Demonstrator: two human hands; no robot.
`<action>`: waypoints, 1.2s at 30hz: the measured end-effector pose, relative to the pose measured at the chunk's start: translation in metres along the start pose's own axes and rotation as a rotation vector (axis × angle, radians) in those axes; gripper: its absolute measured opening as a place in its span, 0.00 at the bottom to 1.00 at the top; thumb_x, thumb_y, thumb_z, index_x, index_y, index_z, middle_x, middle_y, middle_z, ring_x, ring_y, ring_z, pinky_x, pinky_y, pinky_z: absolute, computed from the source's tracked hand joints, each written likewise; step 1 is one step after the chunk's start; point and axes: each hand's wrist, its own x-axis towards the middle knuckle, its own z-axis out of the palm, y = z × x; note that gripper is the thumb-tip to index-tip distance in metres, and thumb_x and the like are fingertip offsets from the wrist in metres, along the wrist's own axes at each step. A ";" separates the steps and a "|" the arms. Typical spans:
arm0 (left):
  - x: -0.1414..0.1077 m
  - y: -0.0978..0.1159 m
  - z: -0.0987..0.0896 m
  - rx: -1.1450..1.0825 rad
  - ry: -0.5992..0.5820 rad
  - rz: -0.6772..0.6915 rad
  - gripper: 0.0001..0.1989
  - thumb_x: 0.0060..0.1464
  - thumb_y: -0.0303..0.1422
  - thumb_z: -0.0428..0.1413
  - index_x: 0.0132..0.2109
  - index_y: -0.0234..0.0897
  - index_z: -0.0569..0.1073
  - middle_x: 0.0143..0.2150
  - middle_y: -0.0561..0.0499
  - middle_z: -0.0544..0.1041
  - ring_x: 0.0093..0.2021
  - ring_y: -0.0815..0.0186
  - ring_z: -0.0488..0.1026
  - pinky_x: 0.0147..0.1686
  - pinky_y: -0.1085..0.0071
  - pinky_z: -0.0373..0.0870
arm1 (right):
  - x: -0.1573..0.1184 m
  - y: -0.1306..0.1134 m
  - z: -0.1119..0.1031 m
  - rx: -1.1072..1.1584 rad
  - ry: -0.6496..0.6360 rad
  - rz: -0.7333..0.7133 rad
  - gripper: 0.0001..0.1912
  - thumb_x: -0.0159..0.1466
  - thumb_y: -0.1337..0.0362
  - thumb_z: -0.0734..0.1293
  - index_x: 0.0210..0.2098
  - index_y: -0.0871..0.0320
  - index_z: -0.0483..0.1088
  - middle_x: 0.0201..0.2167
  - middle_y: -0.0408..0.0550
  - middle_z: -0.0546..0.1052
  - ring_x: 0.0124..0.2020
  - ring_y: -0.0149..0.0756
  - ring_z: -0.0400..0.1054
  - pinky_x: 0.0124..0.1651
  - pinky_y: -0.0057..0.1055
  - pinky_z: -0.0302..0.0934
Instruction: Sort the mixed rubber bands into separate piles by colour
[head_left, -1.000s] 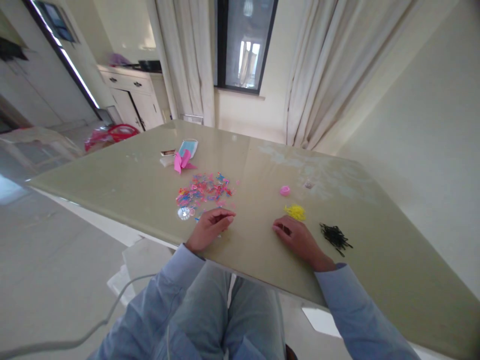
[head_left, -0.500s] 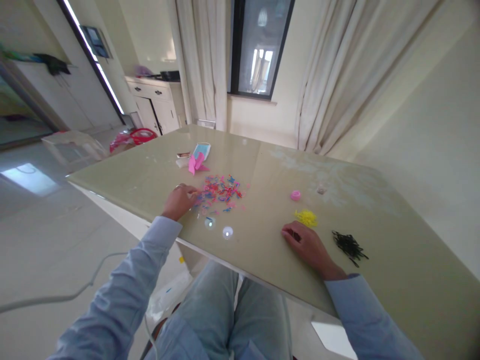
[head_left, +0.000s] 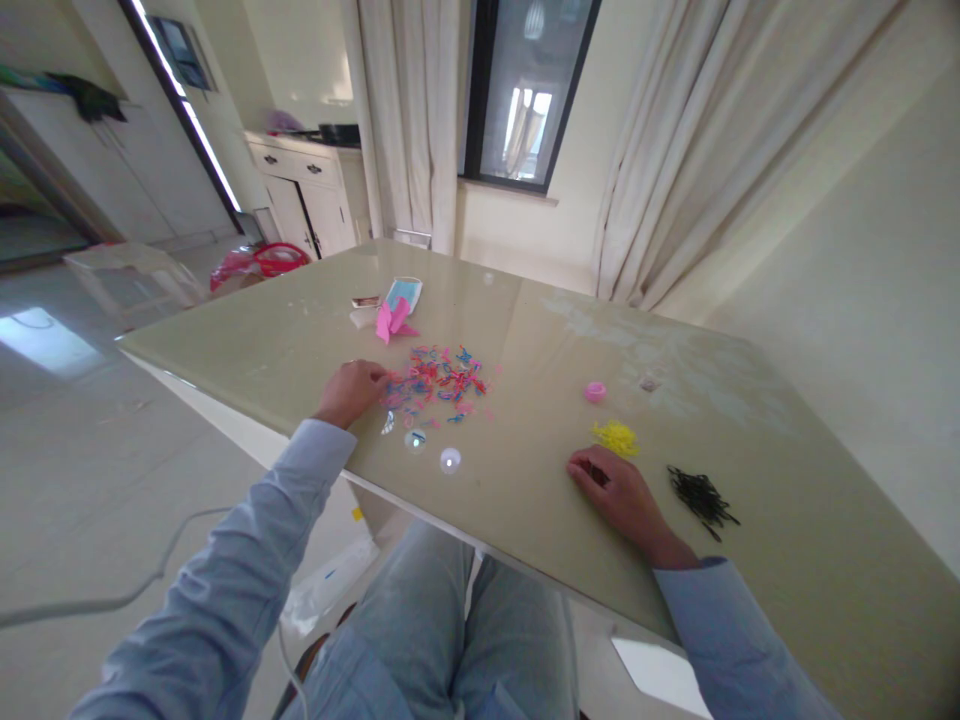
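My left hand (head_left: 352, 391) is at the left edge of a loose pile of tiny red, blue and pink pieces (head_left: 442, 378). Its fingertips are pinched together, and whatever is between them is too small to make out. My right hand (head_left: 621, 497) rests on the table with its fingers curled in to the thumb; its palm is hidden. Just beyond it lies a small heap of yellow pieces (head_left: 616, 438), and to its right a heap of thin black strips (head_left: 702, 496). Two small clear discs (head_left: 450, 460) lie near the front edge, the left one with a blue piece on it.
The glossy table (head_left: 517, 500) has a pink cup-like item (head_left: 595, 392) and a small clear item (head_left: 649, 383) at right. Behind the coloured pile are pink folded paper (head_left: 395, 320) and a blue face mask (head_left: 405, 292). A cable (head_left: 161, 565) hangs at left.
My left hand has drawn back slightly to the left, and a shiny clear scrap below it shows more plainly. My right hand stays in place. The camera view has shifted a little.
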 end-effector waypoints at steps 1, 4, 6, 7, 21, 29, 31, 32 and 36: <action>0.000 -0.002 0.001 0.014 0.014 0.018 0.16 0.51 0.37 0.51 0.35 0.37 0.83 0.34 0.41 0.82 0.36 0.56 0.76 0.36 0.67 0.67 | 0.000 0.000 0.000 0.002 -0.001 -0.001 0.10 0.66 0.59 0.62 0.33 0.55 0.71 0.30 0.47 0.76 0.29 0.38 0.69 0.34 0.34 0.64; -0.001 -0.007 0.003 0.030 0.062 0.070 0.18 0.53 0.37 0.49 0.39 0.34 0.82 0.37 0.41 0.82 0.36 0.58 0.76 0.37 0.67 0.67 | 0.000 -0.001 0.000 0.005 -0.002 -0.001 0.10 0.66 0.59 0.62 0.33 0.55 0.71 0.29 0.47 0.76 0.29 0.38 0.69 0.34 0.34 0.64; -0.001 -0.009 0.004 -0.022 0.084 0.080 0.18 0.54 0.37 0.48 0.39 0.33 0.81 0.38 0.41 0.82 0.35 0.59 0.75 0.37 0.68 0.67 | 0.001 -0.001 0.000 0.004 -0.002 0.002 0.09 0.66 0.59 0.62 0.33 0.54 0.72 0.29 0.47 0.76 0.29 0.37 0.69 0.34 0.34 0.64; -0.001 -0.010 0.004 -0.050 0.091 0.078 0.18 0.54 0.37 0.48 0.39 0.33 0.80 0.38 0.42 0.82 0.35 0.60 0.75 0.37 0.68 0.67 | 0.001 0.000 0.000 0.003 -0.003 0.003 0.09 0.66 0.59 0.62 0.33 0.54 0.72 0.29 0.47 0.76 0.29 0.37 0.69 0.34 0.34 0.64; -0.005 0.011 0.004 -0.331 0.065 0.082 0.22 0.52 0.45 0.52 0.42 0.32 0.79 0.35 0.46 0.81 0.32 0.64 0.72 0.33 0.71 0.66 | 0.001 0.001 0.000 -0.013 0.001 0.025 0.10 0.66 0.58 0.62 0.33 0.55 0.72 0.30 0.47 0.77 0.29 0.38 0.70 0.34 0.34 0.65; 0.002 -0.013 -0.001 -0.142 0.155 0.111 0.21 0.54 0.40 0.50 0.41 0.31 0.81 0.37 0.43 0.81 0.34 0.62 0.73 0.37 0.70 0.67 | 0.001 -0.001 -0.001 -0.012 0.004 0.015 0.10 0.66 0.58 0.63 0.33 0.54 0.72 0.29 0.46 0.76 0.28 0.38 0.69 0.33 0.34 0.64; 0.004 -0.020 -0.001 -0.065 0.085 0.181 0.20 0.53 0.40 0.50 0.40 0.32 0.82 0.36 0.42 0.80 0.34 0.61 0.73 0.38 0.69 0.67 | 0.001 -0.001 -0.001 -0.011 -0.001 0.015 0.10 0.66 0.58 0.62 0.33 0.54 0.72 0.29 0.46 0.76 0.28 0.38 0.69 0.33 0.34 0.64; 0.004 -0.022 0.000 -0.035 0.048 0.207 0.20 0.53 0.39 0.50 0.40 0.32 0.82 0.35 0.42 0.80 0.34 0.61 0.73 0.39 0.68 0.67 | 0.001 -0.001 0.000 -0.009 -0.001 0.016 0.10 0.66 0.58 0.62 0.33 0.54 0.72 0.29 0.46 0.76 0.28 0.38 0.69 0.33 0.34 0.64; 0.007 -0.022 0.001 0.054 -0.004 0.192 0.19 0.54 0.38 0.50 0.40 0.35 0.83 0.36 0.42 0.80 0.34 0.59 0.74 0.39 0.67 0.68 | 0.001 0.000 0.000 -0.010 0.001 0.022 0.10 0.66 0.58 0.63 0.33 0.54 0.72 0.29 0.47 0.77 0.29 0.38 0.70 0.34 0.35 0.64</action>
